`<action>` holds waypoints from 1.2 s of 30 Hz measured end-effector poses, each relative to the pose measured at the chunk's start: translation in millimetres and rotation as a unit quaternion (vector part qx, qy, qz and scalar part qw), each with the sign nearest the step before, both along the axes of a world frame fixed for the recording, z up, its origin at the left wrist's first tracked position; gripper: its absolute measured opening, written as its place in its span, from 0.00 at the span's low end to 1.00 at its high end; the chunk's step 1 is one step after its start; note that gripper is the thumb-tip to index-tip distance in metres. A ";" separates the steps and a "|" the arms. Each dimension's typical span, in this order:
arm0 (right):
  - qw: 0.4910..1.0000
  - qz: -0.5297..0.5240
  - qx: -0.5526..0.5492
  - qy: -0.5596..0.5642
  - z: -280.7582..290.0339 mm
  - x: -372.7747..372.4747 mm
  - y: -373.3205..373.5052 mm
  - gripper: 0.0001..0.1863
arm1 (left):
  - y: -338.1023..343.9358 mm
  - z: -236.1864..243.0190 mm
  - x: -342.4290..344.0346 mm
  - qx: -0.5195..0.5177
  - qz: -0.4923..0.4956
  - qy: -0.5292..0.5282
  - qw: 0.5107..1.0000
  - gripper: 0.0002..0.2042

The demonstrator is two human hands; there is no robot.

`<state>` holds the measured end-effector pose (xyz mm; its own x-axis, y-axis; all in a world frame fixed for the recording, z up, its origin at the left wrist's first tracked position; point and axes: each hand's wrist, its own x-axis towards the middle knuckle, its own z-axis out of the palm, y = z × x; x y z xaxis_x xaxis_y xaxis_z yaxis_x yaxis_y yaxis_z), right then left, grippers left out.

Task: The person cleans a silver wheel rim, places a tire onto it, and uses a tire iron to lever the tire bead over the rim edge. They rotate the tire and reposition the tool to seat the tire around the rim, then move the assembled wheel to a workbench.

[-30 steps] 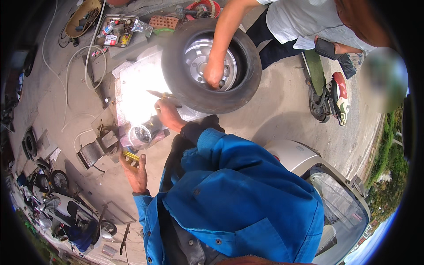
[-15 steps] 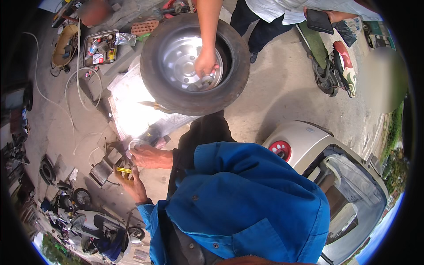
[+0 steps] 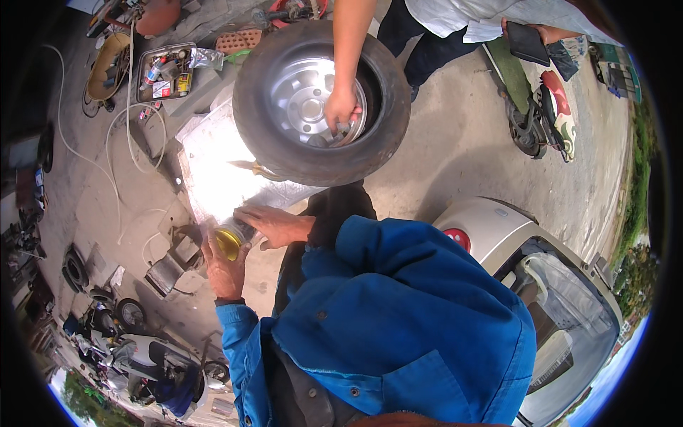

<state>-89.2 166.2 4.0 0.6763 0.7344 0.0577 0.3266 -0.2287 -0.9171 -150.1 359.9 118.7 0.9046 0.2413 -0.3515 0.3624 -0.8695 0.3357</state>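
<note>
My left hand (image 3: 225, 267) is curled around a round can-like container (image 3: 228, 244), its yellow-gold circular end facing up. On the far right side of it, my right hand (image 3: 274, 225) lies with fingers stretched out and thumb apart, the fingertips against the container's greyish side. Beyond my hands, a car tyre (image 3: 252, 139) on a silver wheel rim (image 3: 293, 107) rests on a bright, glaring white sheet (image 3: 203, 153). Another person's hand (image 3: 343, 108) reaches inside the rim and touches something there that I cannot make out.
A metal tray (image 3: 166, 99) of bottles and small items stands far left, near a pale hose (image 3: 126, 107). A grey metal box (image 3: 165, 273) sits left of my hands. Motorcycles (image 3: 153, 356) are near left, a silver car (image 3: 491, 224) on the right. The other person holds a black tablet-like case (image 3: 528, 44).
Both my hands have moved right and slightly away. The container has tilted, so its yellow end now shows as a full disc. My right hand's fingers have straightened. The other person's hand stays in the rim.
</note>
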 end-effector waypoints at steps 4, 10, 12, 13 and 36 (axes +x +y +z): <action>0.997 -0.076 0.020 -0.025 -30.3 -10.4 30.7 0.58 | -37.3 0.9 8.8 0.109 -0.042 0.026 0.993 0.49; 0.995 -0.077 0.066 -0.024 -48.9 -4.9 53.8 0.44 | -21.3 -60.8 -10.7 0.158 -0.091 -0.154 0.971 0.35; 0.996 -0.072 0.059 -0.016 -46.6 -1.7 52.5 0.41 | -14.1 -67.7 -7.7 0.132 -0.138 -0.196 0.962 0.32; 0.996 -0.070 0.057 -0.010 -37.2 2.1 54.5 0.39 | -3.2 -62.5 -4.9 0.122 -0.171 -0.215 0.954 0.31; 0.998 0.011 0.004 -0.054 -43.7 28.5 58.0 0.32 | -53.3 -62.3 18.0 0.165 0.113 -0.251 0.947 0.30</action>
